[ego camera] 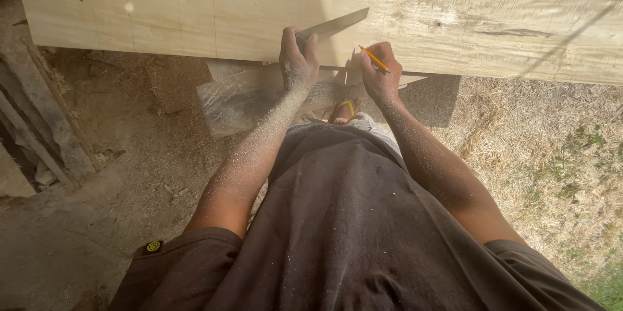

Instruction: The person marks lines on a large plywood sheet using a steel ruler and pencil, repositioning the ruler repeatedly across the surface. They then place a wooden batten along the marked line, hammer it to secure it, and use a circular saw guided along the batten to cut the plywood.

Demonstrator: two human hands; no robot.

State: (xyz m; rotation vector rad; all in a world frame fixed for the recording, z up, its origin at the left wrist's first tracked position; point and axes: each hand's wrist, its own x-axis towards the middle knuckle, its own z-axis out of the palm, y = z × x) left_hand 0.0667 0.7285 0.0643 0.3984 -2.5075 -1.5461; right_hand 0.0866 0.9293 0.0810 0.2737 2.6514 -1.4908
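Head view: I judge the metal square (pixel 331 27) could slip on the dusty plywood sheet (pixel 454 19) if my left hand (pixel 297 58) eases, skewing the line. That hand is closed around the square's near end. My right hand (pixel 379 68) pinches a yellow pencil (pixel 374 59), just right of the square, tip by the sheet's near edge.
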